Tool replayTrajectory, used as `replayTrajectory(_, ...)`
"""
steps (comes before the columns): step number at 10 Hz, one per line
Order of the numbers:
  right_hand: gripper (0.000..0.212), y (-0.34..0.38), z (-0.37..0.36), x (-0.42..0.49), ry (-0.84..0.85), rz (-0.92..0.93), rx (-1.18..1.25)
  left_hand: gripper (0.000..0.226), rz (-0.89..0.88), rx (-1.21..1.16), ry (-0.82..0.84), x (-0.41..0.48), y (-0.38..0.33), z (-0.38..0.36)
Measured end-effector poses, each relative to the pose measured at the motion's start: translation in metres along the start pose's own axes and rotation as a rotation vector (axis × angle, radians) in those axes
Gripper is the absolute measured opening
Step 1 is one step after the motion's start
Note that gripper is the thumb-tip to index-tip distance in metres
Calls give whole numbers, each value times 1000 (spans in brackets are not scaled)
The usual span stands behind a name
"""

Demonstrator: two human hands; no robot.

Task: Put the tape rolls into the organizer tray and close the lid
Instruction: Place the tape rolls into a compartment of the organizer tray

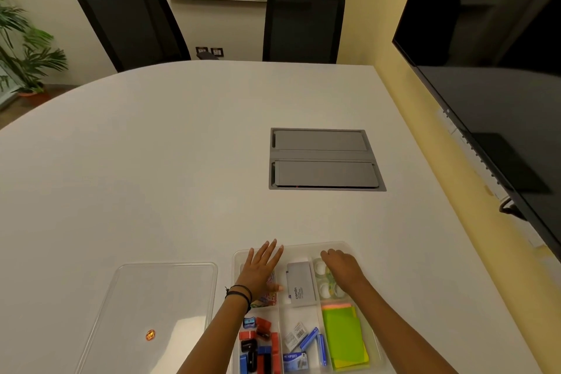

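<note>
A clear plastic organizer tray (303,247) sits at the table's near edge, split into several compartments. Clear tape rolls (325,285) lie in its far right compartment. My right hand (343,266) rests over that compartment, fingers curled down onto the rolls; whether it grips one is hidden. My left hand (262,267) hovers flat, fingers spread, over the far left compartment with colourful clips. The clear lid (158,307) lies flat on the table left of the tray, apart from it, with an orange sticker.
A grey Camlin box (300,284), green sticky notes (343,334), staple boxes (303,346) and red and black small items (258,343) fill other compartments. A grey cable hatch (324,159) sits mid-table. Two black chairs stand at the far side; a dark screen (501,70) hangs on the right.
</note>
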State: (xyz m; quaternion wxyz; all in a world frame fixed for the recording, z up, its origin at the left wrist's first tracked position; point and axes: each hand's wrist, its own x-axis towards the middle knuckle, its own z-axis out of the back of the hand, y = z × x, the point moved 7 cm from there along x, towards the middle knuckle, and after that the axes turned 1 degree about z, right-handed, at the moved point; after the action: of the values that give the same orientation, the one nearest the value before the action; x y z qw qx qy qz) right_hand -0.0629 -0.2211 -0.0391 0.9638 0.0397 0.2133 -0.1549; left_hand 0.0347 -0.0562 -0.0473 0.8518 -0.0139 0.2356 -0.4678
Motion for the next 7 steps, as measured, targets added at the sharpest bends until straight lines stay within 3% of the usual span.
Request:
replayTrajectory(2,34,-3,8,0,-92,-10,109,93,1,8,-1,0,0,-1)
replayTrajectory(4,25,-11,9,0,-183,-145,446,92,0,17,3,0,0,0)
replayTrajectory(7,22,-6,3,5,-147,-219,559,90,-6,21,14,-2,-3,4)
